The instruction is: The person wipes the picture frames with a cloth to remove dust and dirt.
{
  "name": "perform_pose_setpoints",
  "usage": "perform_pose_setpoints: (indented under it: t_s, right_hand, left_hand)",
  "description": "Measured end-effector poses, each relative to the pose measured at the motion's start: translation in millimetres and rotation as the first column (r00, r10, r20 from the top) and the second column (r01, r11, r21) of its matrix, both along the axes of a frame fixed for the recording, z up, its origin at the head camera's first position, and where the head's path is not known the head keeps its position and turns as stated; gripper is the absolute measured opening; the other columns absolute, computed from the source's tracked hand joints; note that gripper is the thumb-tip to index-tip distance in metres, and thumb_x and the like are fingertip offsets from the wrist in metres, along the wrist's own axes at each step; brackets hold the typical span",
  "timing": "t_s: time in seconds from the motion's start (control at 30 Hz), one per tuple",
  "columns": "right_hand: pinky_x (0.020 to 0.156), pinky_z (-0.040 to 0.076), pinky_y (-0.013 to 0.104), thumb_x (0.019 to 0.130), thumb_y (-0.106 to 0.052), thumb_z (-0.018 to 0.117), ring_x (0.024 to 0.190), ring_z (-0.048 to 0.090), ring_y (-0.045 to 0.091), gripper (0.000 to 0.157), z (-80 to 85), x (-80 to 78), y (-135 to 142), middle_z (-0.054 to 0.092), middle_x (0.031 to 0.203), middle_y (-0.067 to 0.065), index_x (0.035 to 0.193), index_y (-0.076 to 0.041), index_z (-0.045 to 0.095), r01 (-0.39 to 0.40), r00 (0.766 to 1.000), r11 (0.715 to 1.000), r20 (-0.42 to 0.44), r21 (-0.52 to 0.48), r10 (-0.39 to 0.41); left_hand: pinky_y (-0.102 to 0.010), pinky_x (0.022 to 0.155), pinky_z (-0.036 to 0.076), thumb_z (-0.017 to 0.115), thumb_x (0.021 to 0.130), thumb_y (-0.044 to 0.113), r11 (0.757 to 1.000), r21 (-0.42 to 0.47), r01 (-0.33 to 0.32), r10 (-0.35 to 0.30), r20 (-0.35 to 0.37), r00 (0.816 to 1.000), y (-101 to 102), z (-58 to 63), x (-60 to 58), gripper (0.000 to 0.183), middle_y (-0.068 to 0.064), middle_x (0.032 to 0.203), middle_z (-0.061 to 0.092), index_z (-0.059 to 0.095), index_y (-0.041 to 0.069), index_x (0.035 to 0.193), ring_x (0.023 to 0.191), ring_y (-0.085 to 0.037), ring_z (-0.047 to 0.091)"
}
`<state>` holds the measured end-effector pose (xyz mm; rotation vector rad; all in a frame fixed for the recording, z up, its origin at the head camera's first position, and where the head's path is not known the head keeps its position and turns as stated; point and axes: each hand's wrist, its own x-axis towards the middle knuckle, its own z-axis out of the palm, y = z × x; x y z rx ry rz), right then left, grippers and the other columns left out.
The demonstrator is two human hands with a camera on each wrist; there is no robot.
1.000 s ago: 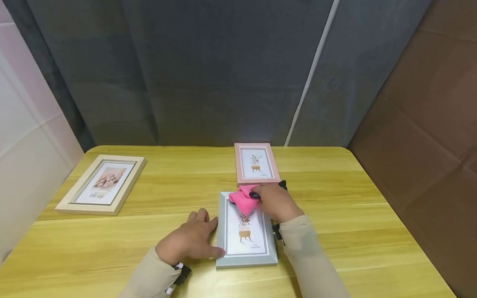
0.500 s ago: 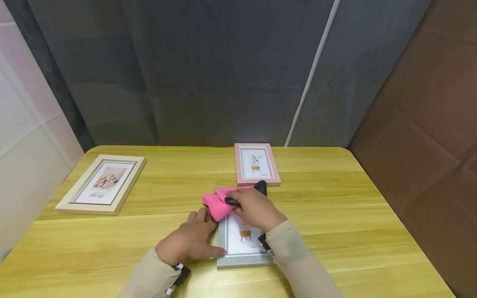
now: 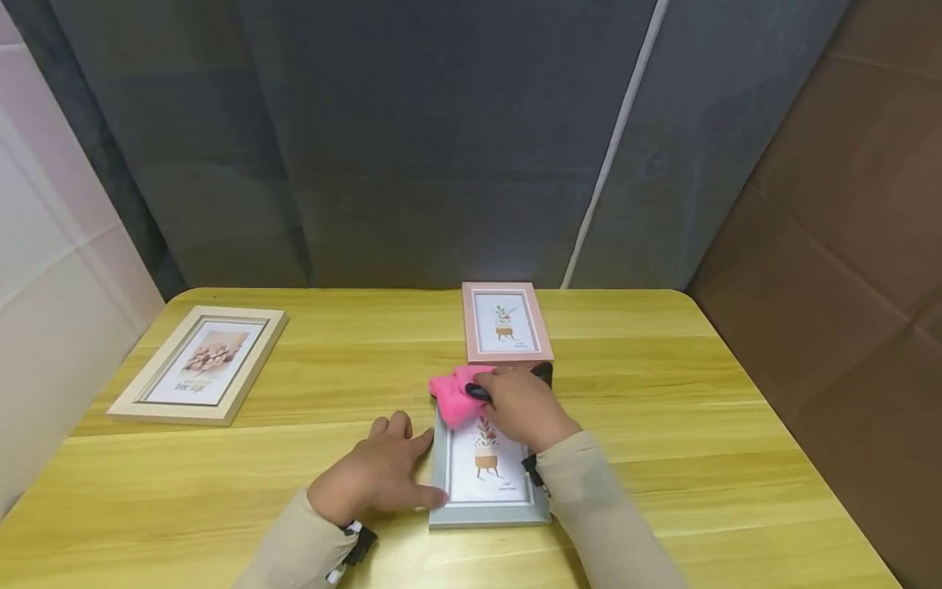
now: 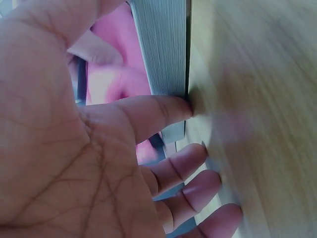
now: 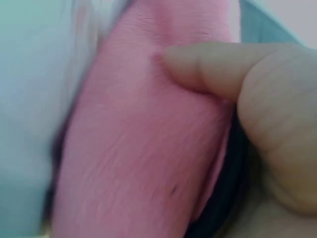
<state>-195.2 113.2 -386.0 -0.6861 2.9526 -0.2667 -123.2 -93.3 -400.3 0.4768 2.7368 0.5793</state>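
Head: pink cloth (image 3: 454, 399); "free style" (image 3: 193, 387) in cream frame (image 3: 202, 364)

From afar, I look through the head view, forward and down over the wooden table (image 3: 353, 368) toward a dark gray curtain (image 3: 441, 164); my left wrist view, close in, faces past the left hand (image 4: 94, 144) to the side of the gray picture frame (image 4: 166, 49); my right wrist view closely faces the pink cloth (image 5: 129, 129), which all three share.
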Motion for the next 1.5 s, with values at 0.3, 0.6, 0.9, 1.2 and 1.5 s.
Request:
perform_pose_setpoints:
  t_s: [0.3, 0.6, 0.9, 1.2, 1.5]
  right_hand:
    - [0.108, 0.040, 0.041, 0.095, -0.020, 0.067, 0.124, 0.056, 0.024, 0.045, 1.5, 5.5, -13.4, 0.060, 0.136, 0.005, 0.140, -0.016, 0.059, -0.094, 0.995, 0.995, 0.008, -0.042, 0.095]
    - [0.101, 0.046, 0.044, 0.094, -0.011, 0.066, 0.104, 0.059, 0.024, 0.035, 8.9, -3.6, 24.4, 0.066, 0.124, 0.006, 0.129, -0.014, 0.067, 0.136, 0.990, 0.990, 0.043, -0.046, -0.134]
    - [0.106, 0.042, 0.043, 0.096, -0.025, 0.067, 0.125, 0.055, 0.027, 0.050, 0.6, 8.0, -20.3, 0.059, 0.137, 0.009, 0.142, -0.014, 0.056, -0.088, 0.996, 0.995, -0.011, 0.051, 0.089]
    - [0.097, 0.049, 0.044, 0.093, -0.016, 0.069, 0.103, 0.062, 0.023, 0.039, 10.0, 4.0, 7.1, 0.067, 0.121, 0.006, 0.132, -0.016, 0.065, 0.027, 0.999, 0.999, 0.029, -0.017, -0.027]
    - [0.093, 0.051, 0.042, 0.093, -0.019, 0.070, 0.093, 0.061, 0.022, 0.035, 7.4, -3.4, 17.2, 0.069, 0.114, 0.007, 0.127, -0.013, 0.067, 0.085, 0.996, 0.996, 0.033, -0.010, -0.085]
  left_hand:
    - [-0.040, 0.073, 0.046, 0.082, 0.069, 0.054, 1.000, -0.013, 0.015, -0.015, -0.014, 1.000, -3.7, -1.2, -1.9, 0.094, -0.012, 0.114, 0.043, 0.054, 0.002, 0.142, 0.095, -0.028, 0.038]
    - [-0.032, 0.065, 0.038, 0.083, 0.069, 0.052, 1.000, 0.001, -0.005, 0.005, 0.003, 1.000, -1.1, -0.1, 0.3, 0.095, -0.005, 0.098, 0.035, 0.053, 0.000, 0.142, 0.088, -0.023, 0.033]
    - [-0.044, 0.075, 0.047, 0.083, 0.069, 0.054, 1.000, -0.010, 0.014, -0.015, -0.011, 1.000, -2.8, 1.0, -2.5, 0.092, -0.014, 0.117, 0.043, 0.055, 0.004, 0.141, 0.096, -0.030, 0.039]
    - [-0.032, 0.064, 0.036, 0.082, 0.070, 0.053, 1.000, -0.007, 0.011, -0.011, 0.012, 1.000, 1.1, 1.4, -0.3, 0.093, -0.005, 0.097, 0.034, 0.053, 0.002, 0.143, 0.088, -0.024, 0.032]
    - [-0.031, 0.063, 0.036, 0.082, 0.070, 0.054, 1.000, -0.020, 0.001, -0.001, 0.007, 1.000, 1.4, -0.2, -0.7, 0.094, -0.005, 0.097, 0.034, 0.052, 0.002, 0.143, 0.087, -0.024, 0.032]
